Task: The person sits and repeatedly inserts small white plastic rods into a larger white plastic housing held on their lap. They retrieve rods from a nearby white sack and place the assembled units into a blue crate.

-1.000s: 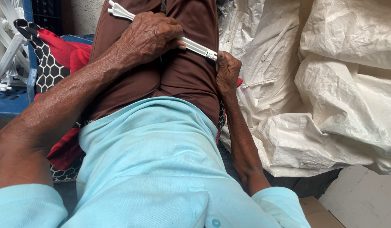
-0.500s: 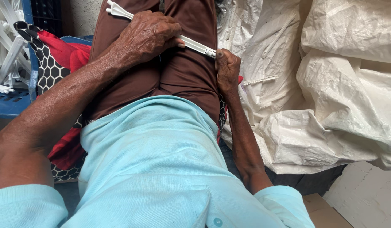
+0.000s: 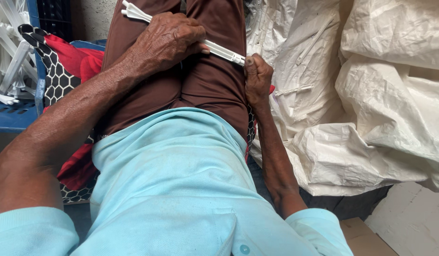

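**White plastic strip held across your lap**

The long white plastic strip (image 3: 219,49) lies slantwise across your brown trousers (image 3: 210,85), its forked end (image 3: 130,10) sticking out past your left thigh. Your left hand (image 3: 167,40) is closed over its middle, fingers wrapped around it. Your right hand (image 3: 257,78) pinches its near end, thumb on top, the other fingers curled shut.

To your left stands a blue crate (image 3: 16,111) full of similar white plastic pieces (image 3: 8,57), with a red and honeycomb-patterned cloth (image 3: 63,66) beside it. To your right lie white woven sacks (image 3: 371,95).
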